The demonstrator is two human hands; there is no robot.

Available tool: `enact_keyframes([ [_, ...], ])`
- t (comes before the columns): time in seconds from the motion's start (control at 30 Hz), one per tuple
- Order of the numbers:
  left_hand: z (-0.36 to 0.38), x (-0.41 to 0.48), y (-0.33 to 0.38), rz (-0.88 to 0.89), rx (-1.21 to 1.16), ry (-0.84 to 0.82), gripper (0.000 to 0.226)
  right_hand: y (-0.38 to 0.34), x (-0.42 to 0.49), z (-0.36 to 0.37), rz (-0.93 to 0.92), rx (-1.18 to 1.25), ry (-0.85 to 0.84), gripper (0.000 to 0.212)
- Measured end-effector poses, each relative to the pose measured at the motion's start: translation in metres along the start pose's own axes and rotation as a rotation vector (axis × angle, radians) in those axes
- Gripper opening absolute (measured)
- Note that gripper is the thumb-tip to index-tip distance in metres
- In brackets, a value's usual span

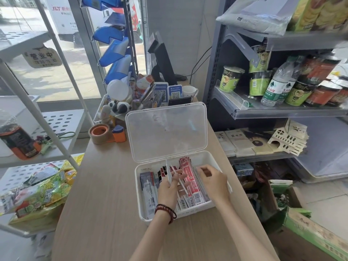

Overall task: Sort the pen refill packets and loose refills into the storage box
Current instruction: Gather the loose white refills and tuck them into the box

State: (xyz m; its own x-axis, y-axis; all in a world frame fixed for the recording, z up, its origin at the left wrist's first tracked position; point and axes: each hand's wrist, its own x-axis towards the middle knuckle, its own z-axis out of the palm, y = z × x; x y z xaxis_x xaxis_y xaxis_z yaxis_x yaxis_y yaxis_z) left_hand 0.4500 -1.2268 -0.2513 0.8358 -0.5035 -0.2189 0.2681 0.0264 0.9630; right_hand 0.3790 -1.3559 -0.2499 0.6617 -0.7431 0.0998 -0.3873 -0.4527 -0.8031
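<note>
Storage box [139, 204] sits on the wooden counter [105, 185], near its right edge, directly in front of the person. Clear lid [166, 130] is flipped open and stands up at the far side. Inside, the packets lie lengthwise in rows: grey packets [148, 191] along the left wall, black-and-red packets [164, 170] behind them toward the hinge, red packets [190, 178] through the middle, and more pale ones on the right, mostly hidden under the hand. Left hand [167, 188] is over the box centre-left, fingers curled around thin white loose refills [168, 171]; one sticks up toward the lid, another slants across the red packets. Beaded bracelet [166, 210] is on that wrist. Right hand [213, 180] is over the right side of the box, fingers bent, thumb and index tips close together at the packet tops; can't tell if they actually grip one. A white strip pokes out past that hand's outer edge, unclear what it is. Tape dispenser [102, 133] is further back on the counter, left of the lid. Shelf [282, 110] to the right carries cup noodles [230, 79] and a water bottle [276, 87]
</note>
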Motion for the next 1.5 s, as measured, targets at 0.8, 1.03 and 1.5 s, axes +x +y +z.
enact_keyframes([
  [0.8,-0.002,0.000,-0.003,-0.059,0.117,0.017,0.033,-0.001,-0.005,-0.001,0.068,-0.162,-0.026,0.012],
  [1.03,0.000,-0.001,0.001,-0.083,0.197,0.036,0.048,0.003,0.000,0.004,0.164,-0.354,-0.047,0.013],
  [1.5,-0.001,-0.001,0.000,0.056,0.259,-0.014,0.031,0.003,0.000,0.008,0.251,-0.573,-0.044,0.017],
])
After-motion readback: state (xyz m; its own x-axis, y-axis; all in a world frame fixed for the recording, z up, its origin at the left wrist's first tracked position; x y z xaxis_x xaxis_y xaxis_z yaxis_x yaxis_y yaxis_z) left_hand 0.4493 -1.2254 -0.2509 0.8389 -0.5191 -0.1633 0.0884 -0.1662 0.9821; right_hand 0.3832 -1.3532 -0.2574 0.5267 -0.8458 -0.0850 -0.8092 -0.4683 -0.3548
